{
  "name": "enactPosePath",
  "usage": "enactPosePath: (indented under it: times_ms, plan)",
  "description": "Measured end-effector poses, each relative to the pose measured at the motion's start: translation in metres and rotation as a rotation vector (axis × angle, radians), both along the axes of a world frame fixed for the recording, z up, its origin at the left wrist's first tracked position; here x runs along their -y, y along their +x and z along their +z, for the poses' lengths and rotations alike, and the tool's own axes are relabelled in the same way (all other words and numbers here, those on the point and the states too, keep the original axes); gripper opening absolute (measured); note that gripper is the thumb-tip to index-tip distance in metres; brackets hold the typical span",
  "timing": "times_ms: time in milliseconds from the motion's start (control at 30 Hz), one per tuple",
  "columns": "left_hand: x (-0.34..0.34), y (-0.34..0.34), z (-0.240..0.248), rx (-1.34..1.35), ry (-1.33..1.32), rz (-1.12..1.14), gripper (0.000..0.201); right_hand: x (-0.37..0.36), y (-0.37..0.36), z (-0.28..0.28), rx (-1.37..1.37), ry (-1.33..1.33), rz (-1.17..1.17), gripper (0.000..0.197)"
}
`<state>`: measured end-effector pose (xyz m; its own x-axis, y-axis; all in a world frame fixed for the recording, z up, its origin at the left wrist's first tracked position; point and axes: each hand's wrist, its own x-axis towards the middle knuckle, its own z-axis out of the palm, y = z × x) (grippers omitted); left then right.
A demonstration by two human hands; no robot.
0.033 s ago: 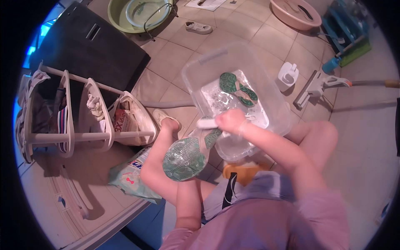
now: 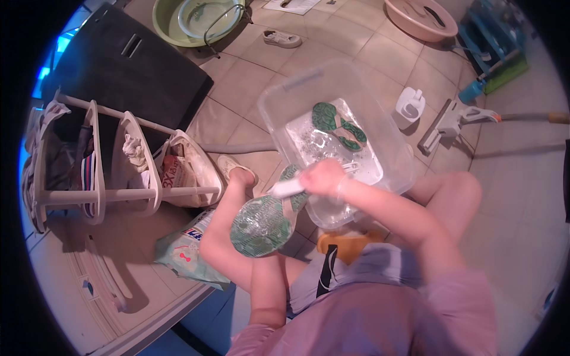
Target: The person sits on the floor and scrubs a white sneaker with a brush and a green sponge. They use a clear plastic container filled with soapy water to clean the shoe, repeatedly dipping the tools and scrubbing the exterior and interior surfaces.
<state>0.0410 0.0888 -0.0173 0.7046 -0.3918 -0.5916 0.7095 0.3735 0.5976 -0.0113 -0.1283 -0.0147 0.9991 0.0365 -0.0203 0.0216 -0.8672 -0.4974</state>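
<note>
A shoe with a wet, green-patterned sole is held up over my left leg, its sole turned toward me. From below, my left forearm reaches up to it; the shoe hides my left hand and its fingers. My right hand is closed around a white brush, which lies against the narrow middle of the sole. Beyond the hands, a second green-soled shoe lies sole up in sudsy water inside a clear plastic tub.
To the tub's right are a white jug and a floor squeegee. A white rack holding cloths and bags stands left, beside a dark cabinet. Farther off are a sneaker, a green basin and a pink basin.
My right hand has moved slightly left and toward me, carrying the brush across the sole's narrow part. The held shoe has barely shifted.
</note>
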Motion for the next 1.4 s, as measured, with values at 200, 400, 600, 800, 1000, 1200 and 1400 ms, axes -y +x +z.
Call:
enactPosePath:
  times_ms: [200, 400, 600, 800, 1000, 1200, 1400]
  plan:
    - [0.005, 0.005, 0.008, 0.035, -0.002, 0.013, 0.038, 0.003, 0.006, 0.009, -0.192, 0.004, 0.171, 0.033]
    - [0.016, 0.007, 0.009, 0.068, -0.022, 0.009, 0.038, 0.021, -0.003, -0.005, 0.089, 0.046, 0.105, 0.029]
    - [0.019, 0.005, 0.017, 0.113, -0.014, 0.026, 0.037, 0.005, -0.011, -0.01, 0.05, 0.045, 0.166, 0.03]
    - [0.026, 0.004, 0.02, 0.167, 0.001, 0.045, 0.036, 0.011, -0.015, 0.02, -0.005, 0.046, 0.138, 0.035]
    - [0.035, 0.003, 0.026, 0.168, 0.007, 0.01, 0.036, 0.006, -0.024, -0.006, 0.17, 0.022, 0.169, 0.03]
    - [0.04, -0.002, 0.023, 0.14, -0.002, -0.027, 0.036, 0.016, -0.032, -0.008, 0.184, -0.014, -0.017, 0.021]
    - [0.053, -0.007, 0.039, 0.12, 0.085, -0.123, 0.035, -0.027, -0.011, 0.052, 0.542, 0.137, 0.042, 0.018]
